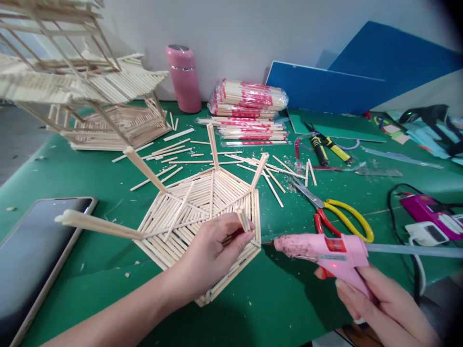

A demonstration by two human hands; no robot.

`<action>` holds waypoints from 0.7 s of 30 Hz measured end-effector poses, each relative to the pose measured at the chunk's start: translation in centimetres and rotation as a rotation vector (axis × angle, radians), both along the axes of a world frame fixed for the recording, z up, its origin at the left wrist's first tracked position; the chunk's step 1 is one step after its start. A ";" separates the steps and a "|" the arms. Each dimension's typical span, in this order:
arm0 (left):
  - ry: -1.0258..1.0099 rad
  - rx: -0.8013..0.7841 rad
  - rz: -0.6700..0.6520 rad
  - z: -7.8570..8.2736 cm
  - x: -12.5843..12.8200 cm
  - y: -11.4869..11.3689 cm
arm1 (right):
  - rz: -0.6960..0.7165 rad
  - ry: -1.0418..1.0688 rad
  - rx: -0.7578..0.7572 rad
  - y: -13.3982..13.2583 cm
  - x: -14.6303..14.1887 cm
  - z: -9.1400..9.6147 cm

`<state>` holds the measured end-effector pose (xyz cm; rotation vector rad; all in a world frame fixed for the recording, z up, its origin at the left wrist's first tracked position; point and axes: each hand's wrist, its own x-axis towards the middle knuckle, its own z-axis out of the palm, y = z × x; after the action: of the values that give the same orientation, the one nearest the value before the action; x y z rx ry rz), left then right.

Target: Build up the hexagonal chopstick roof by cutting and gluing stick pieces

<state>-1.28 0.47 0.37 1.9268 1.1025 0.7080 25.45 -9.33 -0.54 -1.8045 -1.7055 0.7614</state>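
A many-sided base of wooden sticks (231, 178) lies on the green table, with several upright posts at its corners. My left hand (217, 246) is closed round a short bundle of wooden sticks (243, 219) near the base's right corner; the bundle's lower end is hidden by my fingers. In my right hand (379, 303) is a pink glue gun (321, 250), gripped by its handle with a finger at the red trigger. Its nozzle points left and is at or very near the base's right corner. A clear glue stick (412, 249) sticks out of its back.
A stick pavilion model (87, 86) stands at the back left, beside a pink flask (183, 79). Wrapped chopsticks (249, 103) are piled behind loose sticks. Scissors (340, 217), pliers (325, 147) and a purple power strip (427, 212) lie right; a phone (43, 250) lies left.
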 end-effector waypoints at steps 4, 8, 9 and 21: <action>0.004 -0.014 0.006 -0.1 0.0 -0.1 | 0.005 0.188 -0.130 1.5 -0.6 0.9; -0.030 -0.019 0.005 -0.4 0.0 -0.1 | -0.246 0.415 -0.079 4.0 0.1 1.9; -0.035 -0.021 0.005 -0.5 0.0 -0.1 | -0.303 0.457 -0.064 4.7 0.7 2.0; -0.084 -0.053 0.013 -0.8 -0.1 -0.3 | -0.480 -0.179 -0.006 10.1 8.6 0.2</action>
<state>-1.33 0.20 -0.40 1.8305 1.0727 0.7532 34.04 0.74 -0.31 -2.2197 -1.2830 0.4104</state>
